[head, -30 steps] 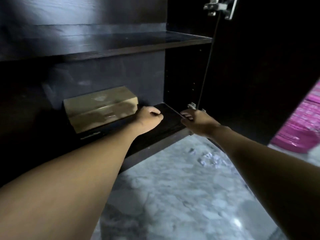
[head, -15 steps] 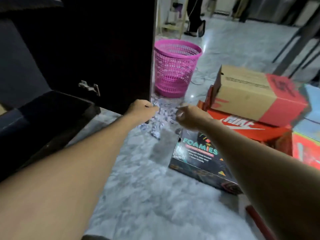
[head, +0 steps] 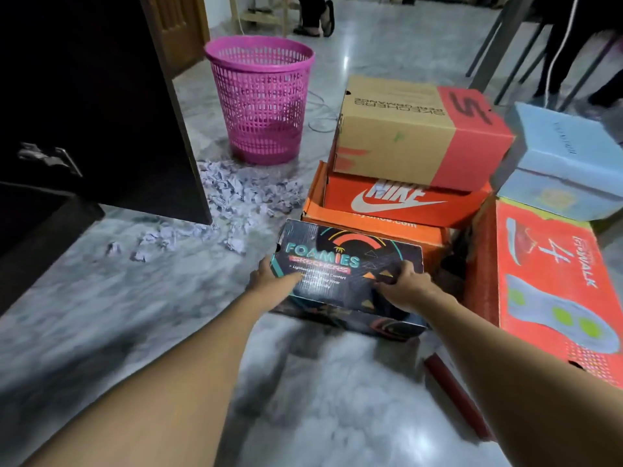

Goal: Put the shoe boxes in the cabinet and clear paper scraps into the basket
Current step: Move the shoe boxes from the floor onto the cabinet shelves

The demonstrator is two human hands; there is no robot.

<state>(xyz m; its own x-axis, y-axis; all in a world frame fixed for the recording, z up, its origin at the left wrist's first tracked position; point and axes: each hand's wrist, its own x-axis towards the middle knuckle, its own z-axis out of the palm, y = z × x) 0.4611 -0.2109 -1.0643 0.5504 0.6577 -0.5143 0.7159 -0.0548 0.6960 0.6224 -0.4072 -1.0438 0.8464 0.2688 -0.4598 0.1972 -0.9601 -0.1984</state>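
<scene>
The left hand (head: 269,277) grips the left end of the black printed cardboard "Foamies" shoe box (head: 350,261), thumb laid across the lid. The right hand (head: 404,287) holds the right part of the same lid with its fingers curled onto it. The box lies on the grey marble floor (head: 151,298).

- Just beyond the hands: an orange cardboard Nike shoe box (head: 397,202), touching the black box's far side.
- On top of the orange box: a tan-and-red cardboard Skechers shoe box (head: 404,133).
- Right of the right hand: a red-orange cardboard shoe box (head: 553,291), with a light blue cardboard shoe box (head: 566,163) resting on its far end.
- Beyond and left of the left hand: crumpled white paper scraps (head: 242,193) heaped on the floor.
- Beyond the scraps: an upright pink plastic mesh basket (head: 259,102).
- Far left of the left hand: the dark wooden cabinet (head: 40,230), its door (head: 101,96) open.
</scene>
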